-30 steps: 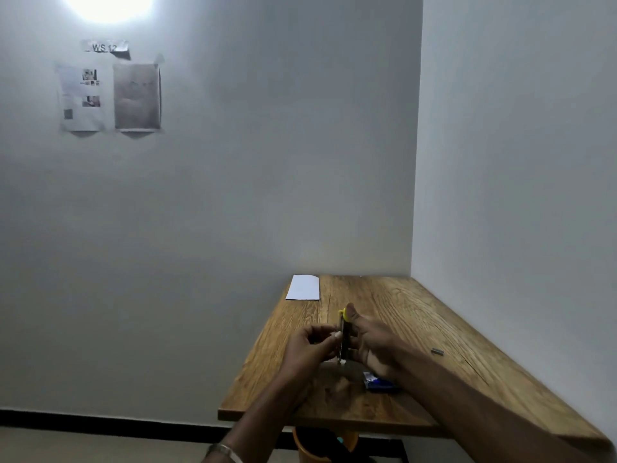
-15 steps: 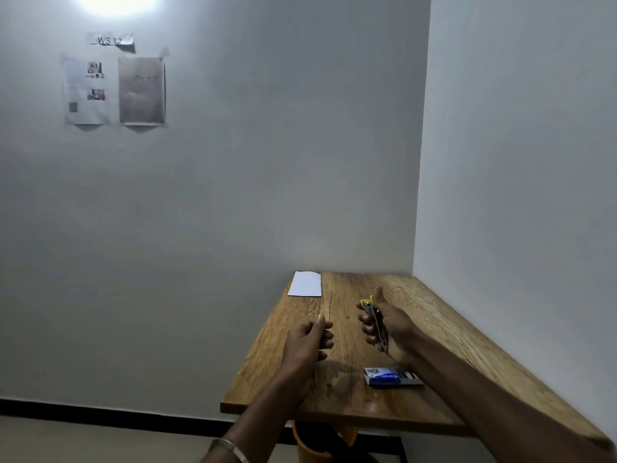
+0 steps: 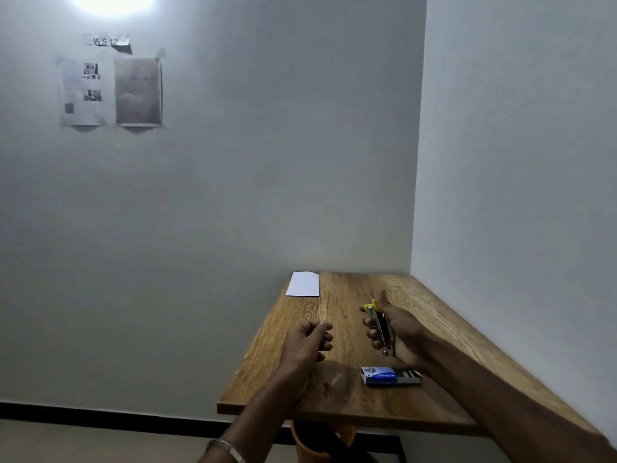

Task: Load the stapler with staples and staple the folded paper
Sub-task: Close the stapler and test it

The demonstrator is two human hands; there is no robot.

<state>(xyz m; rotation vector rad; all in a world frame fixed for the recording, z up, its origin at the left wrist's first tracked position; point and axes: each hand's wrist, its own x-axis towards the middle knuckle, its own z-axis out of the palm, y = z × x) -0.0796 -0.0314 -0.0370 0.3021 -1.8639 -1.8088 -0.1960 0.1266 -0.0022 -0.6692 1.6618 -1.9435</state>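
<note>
The right hand (image 3: 399, 332) grips the small, stiff stapler (image 3: 379, 325) round its middle, a light tool; the left hand (image 3: 307, 342) hangs loosely curled, empty.

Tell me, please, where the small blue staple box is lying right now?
In the head view, the small blue staple box lies on the wooden table near its front edge, just below the right hand.

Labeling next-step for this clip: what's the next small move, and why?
Probably the left hand reaches to the staple box for a strip. The right hand grips the stapler upright off the table; the left is loosely curled and seems to hold nothing, the box lies near, and the paper sits far off.
</note>
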